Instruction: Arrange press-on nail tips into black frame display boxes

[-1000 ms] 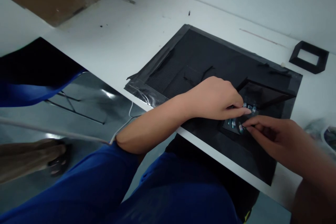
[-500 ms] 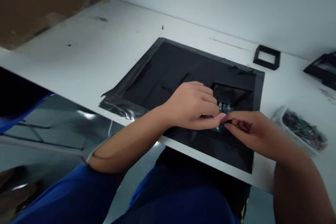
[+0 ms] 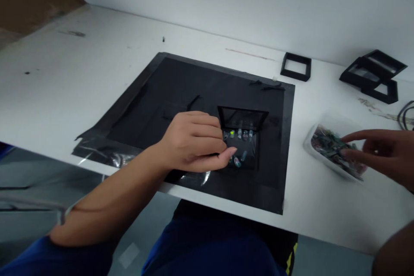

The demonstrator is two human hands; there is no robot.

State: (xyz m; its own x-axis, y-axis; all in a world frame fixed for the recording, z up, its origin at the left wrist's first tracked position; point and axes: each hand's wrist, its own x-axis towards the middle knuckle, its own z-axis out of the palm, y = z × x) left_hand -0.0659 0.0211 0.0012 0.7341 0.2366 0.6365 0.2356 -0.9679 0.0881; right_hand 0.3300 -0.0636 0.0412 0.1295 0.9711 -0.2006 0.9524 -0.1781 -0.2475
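My left hand (image 3: 197, 142) is closed in a loose fist, thumb lying along the curled fingers. Whatever it may hold is hidden in the palm. It covers the left side of a thin black case (image 3: 258, 151) whose dark see-through lid (image 3: 242, 118) stands raised. Inside the case lie several small glossy pieces (image 3: 245, 134), clear, teal and pink, shaped like false nails; one (image 3: 232, 133) shows bright yellow. My right hand (image 3: 384, 155) reaches to a clear plastic tub (image 3: 312, 151) full of small mixed pieces (image 3: 331, 146). Its thumb and forefinger are apart at the pile.
A black mat (image 3: 174, 82) is taped to the white table (image 3: 113, 56). Dark scraps (image 3: 271, 88) lie on its far edge. A black square frame (image 3: 296, 67) and several stacked black cases (image 3: 371, 73) stand along the wall, near a dark cable (image 3: 404, 114).
My right hand has left my left fingertips and moved right to the tub. My left hand stays closed by the case. The view has swung right, showing more of the cases by the wall.
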